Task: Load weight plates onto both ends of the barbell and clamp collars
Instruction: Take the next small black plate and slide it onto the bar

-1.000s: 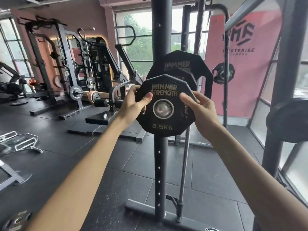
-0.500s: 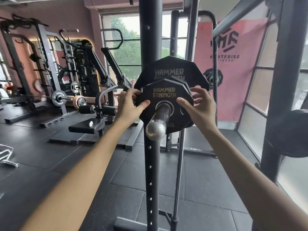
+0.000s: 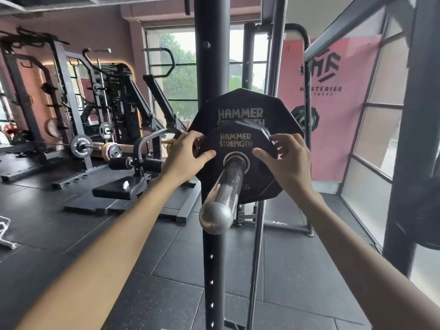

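The barbell sleeve (image 3: pixel 229 184) runs from the plates toward the camera and slightly down-left, ending in a rounded steel cap. Its long axis is nearly end-on to the view. From the small plate's hub out to that cap the sleeve is bare.

The small Hammer Strength plate (image 3: pixel 235 142) is threaded on the sleeve, face toward the camera and square to the bar. It sits just in front of a larger Hammer Strength plate (image 3: pixel 240 103); whether the two touch cannot be told.

The left hand (image 3: pixel 184 156) grips the small plate's left edge, thumb on the face and fingers curled behind the rim. The right hand (image 3: pixel 287 160) grips the right edge the same way, its fingers hooked over the upper right corner.

A black rack upright (image 3: pixel 212 55) rises directly behind the plates. A thin steel rod (image 3: pixel 256 258) stands just right of the upright. Open rubber floor (image 3: pixel 142 282) lies to the left and below.
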